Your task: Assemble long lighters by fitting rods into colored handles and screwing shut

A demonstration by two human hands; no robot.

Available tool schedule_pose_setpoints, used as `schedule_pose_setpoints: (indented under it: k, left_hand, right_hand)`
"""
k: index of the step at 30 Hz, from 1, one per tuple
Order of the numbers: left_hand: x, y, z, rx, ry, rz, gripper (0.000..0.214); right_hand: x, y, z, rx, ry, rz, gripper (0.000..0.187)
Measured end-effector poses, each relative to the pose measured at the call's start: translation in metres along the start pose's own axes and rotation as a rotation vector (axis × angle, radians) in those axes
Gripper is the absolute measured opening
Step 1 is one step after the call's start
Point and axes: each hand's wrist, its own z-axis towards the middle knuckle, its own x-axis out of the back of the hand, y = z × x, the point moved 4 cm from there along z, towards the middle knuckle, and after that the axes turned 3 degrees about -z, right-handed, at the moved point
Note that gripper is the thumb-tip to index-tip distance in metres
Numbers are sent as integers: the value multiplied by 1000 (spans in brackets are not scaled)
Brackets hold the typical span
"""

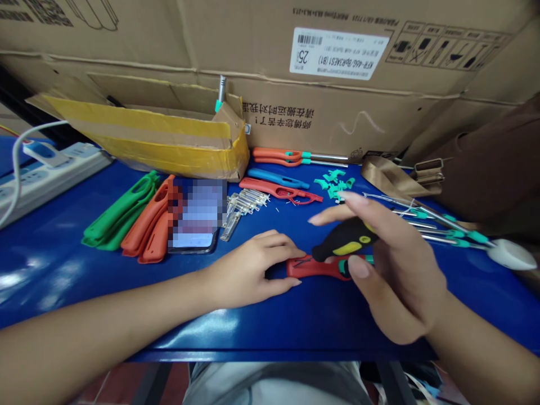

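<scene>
My left hand (pixel 270 261) pinches the left end of a red lighter handle (pixel 312 269) lying on the blue table. Small dark pieces, perhaps screws, show on the handle's upper face near my fingertips. A green part sits at its right end, partly behind my right thumb. Above the handle, my right hand (pixel 399 270) holds a black-and-yellow tool handle (pixel 348 244) between thumb and fingers. The tool's working end is not visible. Behind lie a red lighter shell (pixel 280 188), a blue shell (pixel 278 178) and a pile of small green plastic parts (pixel 335 183).
At left lie green handles (pixel 120 216), orange-red handles (pixel 147 225), a phone (pixel 196 216) and clear tubes (pixel 244 205). A taped carton (pixel 169 143) and orange lighters (pixel 278 157) stand behind. Metal rods (pixel 439 230) are at right, a power strip (pixel 54 174) far left.
</scene>
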Motion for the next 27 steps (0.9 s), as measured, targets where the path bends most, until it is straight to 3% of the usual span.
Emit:
schedule_pose_setpoints:
  k: [2, 7, 13, 18, 23, 27]
  left_hand:
    - [-1, -1, 0, 5, -4, -3, 28]
    - [-1, -1, 1, -4, 1, -3, 32]
    - [0, 1, 1, 9, -2, -5, 25]
    - [0, 0, 1, -3, 8, -5, 29]
    - [1, 1, 1, -8, 8, -3, 26]
    - [1, 0, 1, 4, 4, -5, 24]
  right_hand:
    - [-3, 2, 0, -31, -28, 7, 75]
    - [1, -3, 2, 48, 34, -258, 61]
    - [-3, 1, -1, -57, -23, -16, 72]
    - [1, -2, 2, 10, 25, -250, 58]
    - [-3, 2, 0, -79, -13, -47, 65]
    - [-1, 0, 2, 29, 81, -134, 62]
